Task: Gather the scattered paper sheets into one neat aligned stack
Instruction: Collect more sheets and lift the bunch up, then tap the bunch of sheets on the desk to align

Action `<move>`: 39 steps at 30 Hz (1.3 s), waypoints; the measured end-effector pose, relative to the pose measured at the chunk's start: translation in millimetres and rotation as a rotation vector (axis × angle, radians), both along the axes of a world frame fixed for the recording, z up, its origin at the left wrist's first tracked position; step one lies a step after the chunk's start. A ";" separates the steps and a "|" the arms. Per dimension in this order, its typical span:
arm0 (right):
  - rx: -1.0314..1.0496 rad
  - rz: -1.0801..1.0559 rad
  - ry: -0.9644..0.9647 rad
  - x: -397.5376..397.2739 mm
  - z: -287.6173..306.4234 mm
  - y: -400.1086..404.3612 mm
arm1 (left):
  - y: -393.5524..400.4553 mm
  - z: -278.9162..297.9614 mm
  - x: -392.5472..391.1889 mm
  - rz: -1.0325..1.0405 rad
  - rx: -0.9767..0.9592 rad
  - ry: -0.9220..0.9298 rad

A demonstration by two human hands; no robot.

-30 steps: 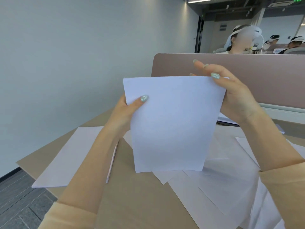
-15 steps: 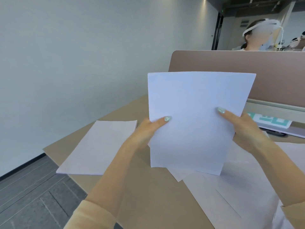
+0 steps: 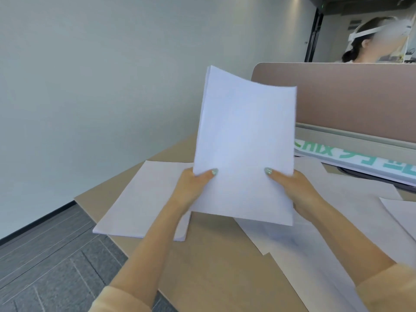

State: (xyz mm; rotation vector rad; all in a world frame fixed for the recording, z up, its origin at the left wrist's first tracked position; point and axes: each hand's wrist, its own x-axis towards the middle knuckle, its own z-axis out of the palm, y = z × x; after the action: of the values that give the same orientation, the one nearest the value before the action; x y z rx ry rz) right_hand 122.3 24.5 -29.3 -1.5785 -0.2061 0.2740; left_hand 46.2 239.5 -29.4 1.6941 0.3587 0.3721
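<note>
paper sheets pinched between both hands' fingers.

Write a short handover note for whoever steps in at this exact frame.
Left hand and right hand both grip the held sheets upright by the lower edge, above the desk. A flat stack lies at the left desk corner. Loose sheets are spread to the right, overlapping. Done: some sheets gathered. Left: merge the held sheets with the stack, collect the rest, square the edges.
</note>
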 end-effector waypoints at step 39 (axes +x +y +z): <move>-1.080 -0.345 -0.051 67.8 -69.1 -132.4 | -58.5 -29.2 -3.5 -0.066 -0.319 0.150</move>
State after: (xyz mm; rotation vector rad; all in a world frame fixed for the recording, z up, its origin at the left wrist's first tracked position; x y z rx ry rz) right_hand 190.1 -107.8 -98.4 -2.6471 0.2285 0.0561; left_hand 42.7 181.1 -58.7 1.4191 0.4463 0.1298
